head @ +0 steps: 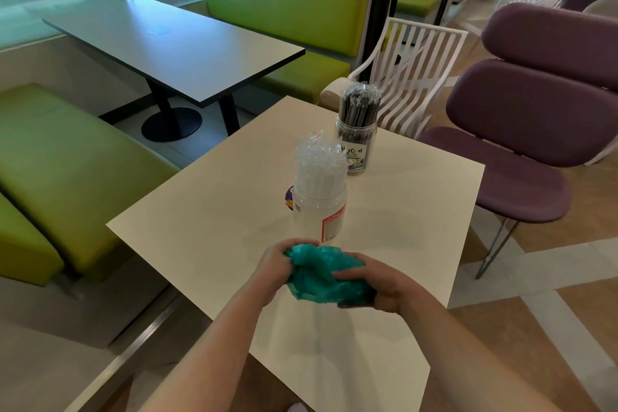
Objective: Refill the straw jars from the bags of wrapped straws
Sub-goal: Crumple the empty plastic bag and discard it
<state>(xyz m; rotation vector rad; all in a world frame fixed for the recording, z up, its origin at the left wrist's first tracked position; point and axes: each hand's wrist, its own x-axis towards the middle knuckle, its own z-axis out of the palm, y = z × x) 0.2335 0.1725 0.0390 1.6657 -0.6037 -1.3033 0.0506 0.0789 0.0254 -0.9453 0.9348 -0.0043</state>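
Low centre of the frame, both hands, left hand (279, 266) and right hand (378, 288), grip a crumpled teal bag (321, 273) over the bench (200, 231). Just above, the white-straw jar (319, 207), label unreadable; upper right, the black-straw jar (356, 140), label showing "50".

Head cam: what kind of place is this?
Probably a cafe or food-court seating area: green booth benches, several small tables, and jars of wrapped straws. Both hands grip a teal bag.
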